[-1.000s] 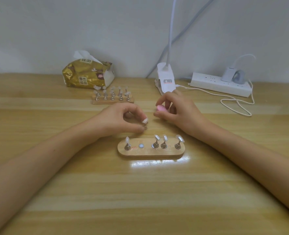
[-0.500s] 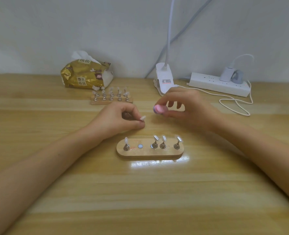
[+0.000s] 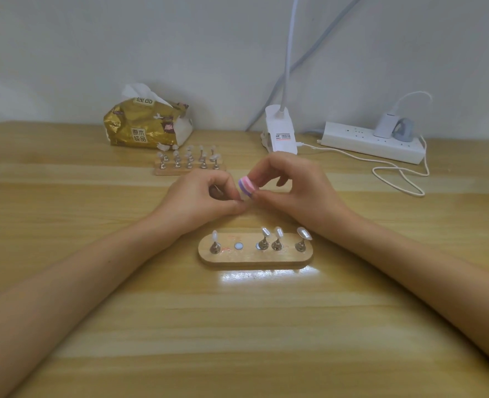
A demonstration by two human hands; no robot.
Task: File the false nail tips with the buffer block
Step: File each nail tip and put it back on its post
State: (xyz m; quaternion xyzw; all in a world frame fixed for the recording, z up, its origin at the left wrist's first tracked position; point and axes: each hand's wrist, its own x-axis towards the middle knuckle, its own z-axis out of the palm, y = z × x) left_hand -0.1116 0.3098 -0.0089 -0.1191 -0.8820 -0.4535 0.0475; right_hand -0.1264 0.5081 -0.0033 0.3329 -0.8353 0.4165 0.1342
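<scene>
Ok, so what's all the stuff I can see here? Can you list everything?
Light wooden table: one, tan, under everything.
Oval wooden nail stand: one, tan, front middle.
Clear false nail tips on its metal pegs: four; one left, three right.
Second wooden nail stand: one, tan, farther back; tips too blurred to count.
Crinkly tissue pack: one, gold, back left.
Clip lamp base: one, white, back middle.
Power strip: one, white, back right.
Looped cable: one, white, right.
Striped buffer block: one, pink and purple, in the right hand.
Held false nail tip: one, pale, barely showing under the block.
Left hand: pinches the held tip.
Right hand: pinches the block.
</scene>
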